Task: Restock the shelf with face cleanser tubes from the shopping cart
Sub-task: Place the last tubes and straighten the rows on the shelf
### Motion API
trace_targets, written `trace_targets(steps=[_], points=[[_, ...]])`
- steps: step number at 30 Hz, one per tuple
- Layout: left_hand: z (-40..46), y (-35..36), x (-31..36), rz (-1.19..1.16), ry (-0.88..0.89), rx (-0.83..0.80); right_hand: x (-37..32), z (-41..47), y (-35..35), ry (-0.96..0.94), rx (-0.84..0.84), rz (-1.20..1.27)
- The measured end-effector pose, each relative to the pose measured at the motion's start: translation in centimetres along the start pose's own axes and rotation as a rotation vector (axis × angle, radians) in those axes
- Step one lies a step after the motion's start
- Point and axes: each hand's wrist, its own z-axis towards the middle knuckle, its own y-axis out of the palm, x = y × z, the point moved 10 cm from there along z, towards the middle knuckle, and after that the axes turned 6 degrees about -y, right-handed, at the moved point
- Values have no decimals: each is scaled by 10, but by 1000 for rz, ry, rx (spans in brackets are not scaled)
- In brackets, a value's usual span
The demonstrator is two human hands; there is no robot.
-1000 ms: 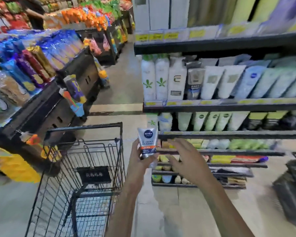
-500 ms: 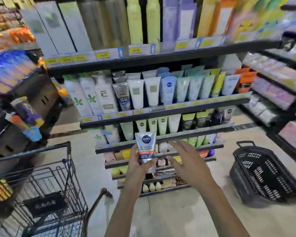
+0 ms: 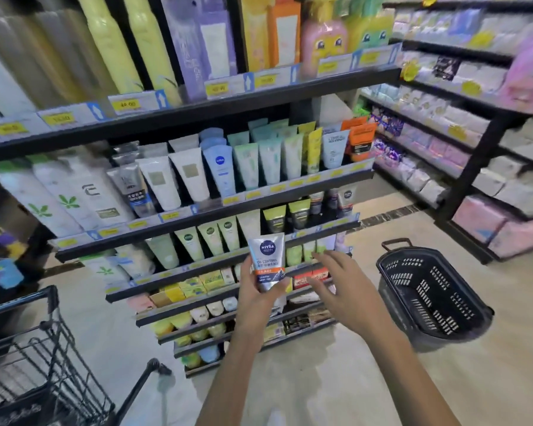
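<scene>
Now more of the shelf (image 3: pixel 203 216) is in view than before, and the shopping cart (image 3: pixel 43 348) sits further left. Upright before the shelf, the cleanser tube (image 3: pixel 266 259) is gripped at its lower part by the left hand (image 3: pixel 256 299), thumb across its front. Just beside it, the right hand (image 3: pixel 345 290) hovers with fingers spread, holding nothing.

**Around the aisle**

A black plastic shopping basket (image 3: pixel 428 299) with slotted walls and a dark handle stood on the pale beige floor (image 3: pixel 336 388), near the foot of the shelving. Behind it, dark side racks (image 3: pixel 474 167) held rows of pastel pink, white and lilac soft packs. Tall yellow bottles (image 3: pixel 111 44), purple cartons (image 3: pixel 203 41) and orange boxes (image 3: pixel 274 32) lined the top tier, beside a pink cartoon-faced bottle (image 3: pixel 323 44).
</scene>
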Motion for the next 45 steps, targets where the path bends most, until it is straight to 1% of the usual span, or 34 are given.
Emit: trace_targets(steps=[6, 11, 16, 21, 26, 30, 34, 37, 40, 43, 45], points=[[38, 57, -18, 21, -14, -20, 59, 12, -19, 53, 17, -14], [78, 106, -37, -18, -73, -43, 108, 37, -33, 88, -3, -49], [118, 144, -52, -28, -125, -13, 152, 72, -42, 67, -35, -75], [153, 167, -67, 14, -152, 61, 187, 101, -39, 45, -66, -66], [177, 181, -78, 136, -154, 164, 222, 122, -29, 38, -106, -44], [190, 189, -75, 257, -119, 269, 248, 145, -14, 1, -169, -42], [206, 196, -79, 274, -129, 348, 268, 174, -4, -18, -237, -66], [217, 203, -85, 245, -150, 395, 285, 197, 9, -21, -286, -76], [229, 207, -88, 261, -115, 472, 298, 218, 19, -63, -274, -119], [242, 210, -98, 256, -109, 504, 304, 233, 27, -124, -272, -151], [252, 211, -98, 297, -96, 556, 308, 240, 31, -160, -262, -175]])
